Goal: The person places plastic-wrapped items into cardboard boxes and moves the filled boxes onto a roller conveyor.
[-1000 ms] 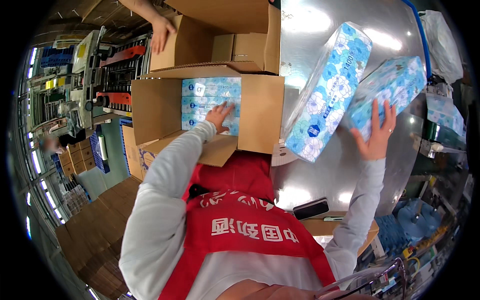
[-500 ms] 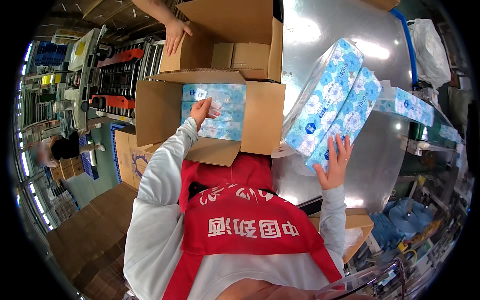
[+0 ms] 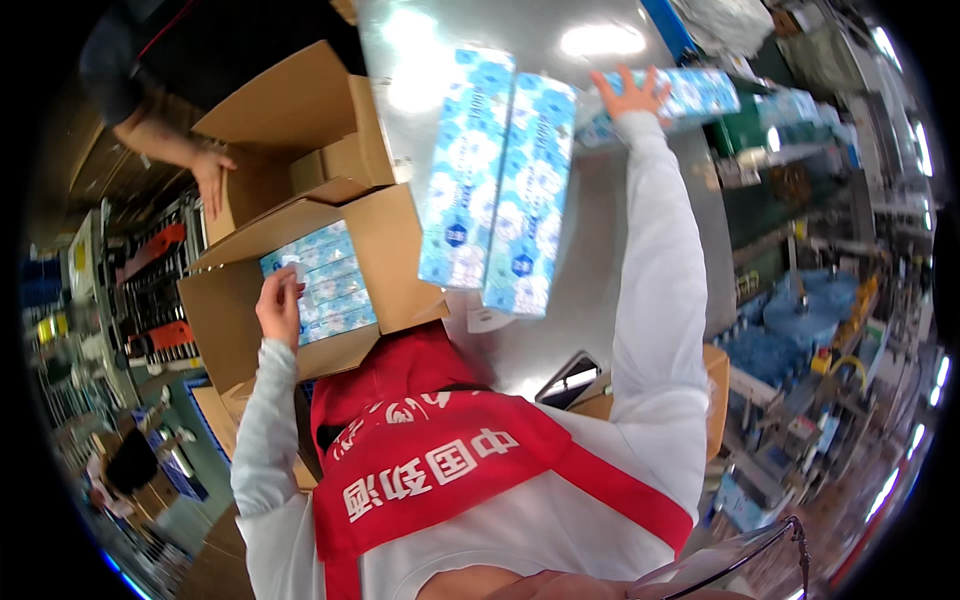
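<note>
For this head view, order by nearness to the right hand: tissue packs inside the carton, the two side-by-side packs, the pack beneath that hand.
1. Pack beneath the right hand: upper right.
2. Two side-by-side packs: on the hand's left.
3. Packs inside the carton: farther left.

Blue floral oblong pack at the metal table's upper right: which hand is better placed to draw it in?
Probably the right hand, spread over that floral pack; the left hand is curled at the open brown cardboard box of blue packs.
</note>
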{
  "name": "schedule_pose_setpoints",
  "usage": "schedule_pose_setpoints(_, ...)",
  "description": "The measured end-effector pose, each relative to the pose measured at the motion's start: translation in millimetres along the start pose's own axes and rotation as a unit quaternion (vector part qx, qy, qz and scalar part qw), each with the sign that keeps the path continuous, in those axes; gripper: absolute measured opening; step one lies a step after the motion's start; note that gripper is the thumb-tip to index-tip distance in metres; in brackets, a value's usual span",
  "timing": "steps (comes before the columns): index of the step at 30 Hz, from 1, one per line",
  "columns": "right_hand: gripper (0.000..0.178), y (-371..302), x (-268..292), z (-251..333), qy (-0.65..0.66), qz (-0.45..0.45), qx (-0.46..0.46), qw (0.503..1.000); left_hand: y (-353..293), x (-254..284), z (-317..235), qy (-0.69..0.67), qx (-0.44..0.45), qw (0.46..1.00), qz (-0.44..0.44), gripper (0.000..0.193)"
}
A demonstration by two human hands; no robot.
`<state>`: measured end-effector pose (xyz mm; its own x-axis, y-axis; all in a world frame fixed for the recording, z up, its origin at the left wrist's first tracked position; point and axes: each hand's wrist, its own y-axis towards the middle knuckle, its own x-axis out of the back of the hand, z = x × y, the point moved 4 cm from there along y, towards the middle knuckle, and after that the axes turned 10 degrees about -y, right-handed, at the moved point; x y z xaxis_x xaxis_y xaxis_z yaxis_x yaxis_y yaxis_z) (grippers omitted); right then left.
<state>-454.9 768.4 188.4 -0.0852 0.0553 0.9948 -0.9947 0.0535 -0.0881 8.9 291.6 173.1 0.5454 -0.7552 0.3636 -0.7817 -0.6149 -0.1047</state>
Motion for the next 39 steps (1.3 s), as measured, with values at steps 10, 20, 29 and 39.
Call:
schedule_pose_setpoints(10,0.082,-48,-16,0,-0.021,-0.086,0.171,0.981,-244,-340,-148,-0.081,-0.064,0.712,0.694,0.070)
schedule_pose_setpoints(20,0.061,-251,0,-16,0.159,-0.111,0.323,0.926,10,-227,-199,0.185,-0.285,0.930,0.139,0.098)
schedule_pose_setpoints(29,0.077,-335,-25,-59,0.552,0.106,0.029,0.827,-7,-246,-150,0.053,-0.066,0.950,0.302,0.100)
schedule_pose_setpoints(39,0.062,-342,-69,-128,0.523,0.365,-0.069,0.767,5,-261,-88,-0.004,0.250,0.739,0.625,0.120)
